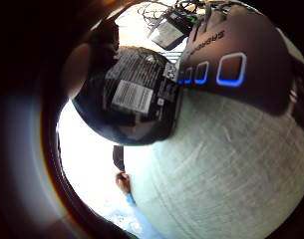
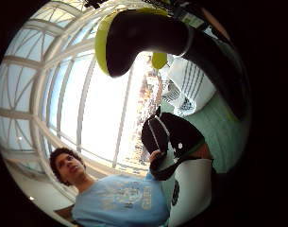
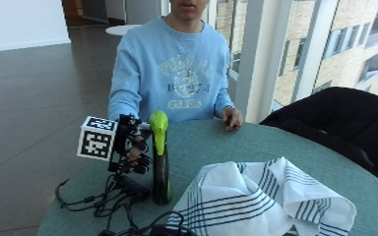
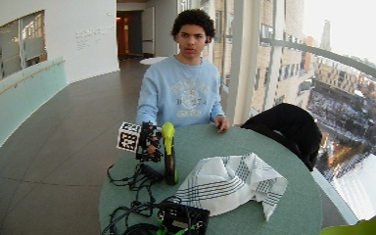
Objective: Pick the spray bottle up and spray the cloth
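Gloved right hand around spray bottle.

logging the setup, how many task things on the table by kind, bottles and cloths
spray bottle: 1, black and lime, upright, gloved right hand at it
cloth: 1, white with dark stripes, rumpled beside the bottle
total: 2

The bottle stands upright on the worktop, just beside the cloth, which lies heaped toward the near edge. The right hand is at the bottle's far side from the cloth. The bare hand rests on the worktop's far edge.
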Tool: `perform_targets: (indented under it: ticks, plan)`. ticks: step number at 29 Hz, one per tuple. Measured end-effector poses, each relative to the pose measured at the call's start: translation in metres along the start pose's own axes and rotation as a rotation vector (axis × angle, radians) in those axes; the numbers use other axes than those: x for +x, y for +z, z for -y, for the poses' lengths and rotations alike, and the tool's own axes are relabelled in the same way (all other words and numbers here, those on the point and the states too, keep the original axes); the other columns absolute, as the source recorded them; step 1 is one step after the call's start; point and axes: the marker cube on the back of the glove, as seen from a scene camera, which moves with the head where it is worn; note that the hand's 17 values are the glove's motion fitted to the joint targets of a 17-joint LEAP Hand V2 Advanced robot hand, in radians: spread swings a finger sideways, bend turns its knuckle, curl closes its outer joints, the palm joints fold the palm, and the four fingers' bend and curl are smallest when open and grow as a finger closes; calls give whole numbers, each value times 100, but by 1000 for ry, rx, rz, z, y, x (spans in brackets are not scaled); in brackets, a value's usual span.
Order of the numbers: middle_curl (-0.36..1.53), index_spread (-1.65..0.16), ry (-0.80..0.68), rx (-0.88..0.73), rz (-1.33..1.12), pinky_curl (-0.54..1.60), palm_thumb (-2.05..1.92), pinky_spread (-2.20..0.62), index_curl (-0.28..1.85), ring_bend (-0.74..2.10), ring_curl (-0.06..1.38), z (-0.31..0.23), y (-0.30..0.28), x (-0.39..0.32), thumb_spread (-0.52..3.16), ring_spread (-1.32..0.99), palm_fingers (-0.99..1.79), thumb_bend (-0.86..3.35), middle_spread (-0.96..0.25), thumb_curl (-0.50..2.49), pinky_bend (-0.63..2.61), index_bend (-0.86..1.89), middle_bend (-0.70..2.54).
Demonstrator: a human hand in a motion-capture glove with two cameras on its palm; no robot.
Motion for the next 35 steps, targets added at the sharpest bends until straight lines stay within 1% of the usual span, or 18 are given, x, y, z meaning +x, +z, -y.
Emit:
perform_targets:
  ticks: [4,10,17,24,29,32,35]
  plan:
    - [38,-37,-3,17,33,34,70,13,21,28,32,15,3,1,107,-3,51,1,-5,31,39,10,28]
    - [39,-35,-1,43,39,31,72,13,25,30,31,26,8,0,105,-4,68,-1,-7,31,28,20,33]
    - [40,-33,8,51,-10,31,74,14,29,28,32,36,19,-1,104,-5,72,-1,-7,32,22,18,31]
    - [40,-31,21,129,-20,28,79,14,33,27,32,41,27,-4,104,-6,84,-1,-7,33,13,21,32]
    - [42,-28,-6,182,-41,24,89,13,37,29,33,43,30,-9,104,-8,95,2,-8,37,10,25,35]
    - [43,-26,-35,163,-64,23,92,13,38,34,35,41,31,-17,104,-9,102,3,-10,39,9,22,38]
    - [45,-25,-54,97,-99,22,93,13,39,38,37,36,30,-30,103,-9,106,2,-10,40,10,19,41]
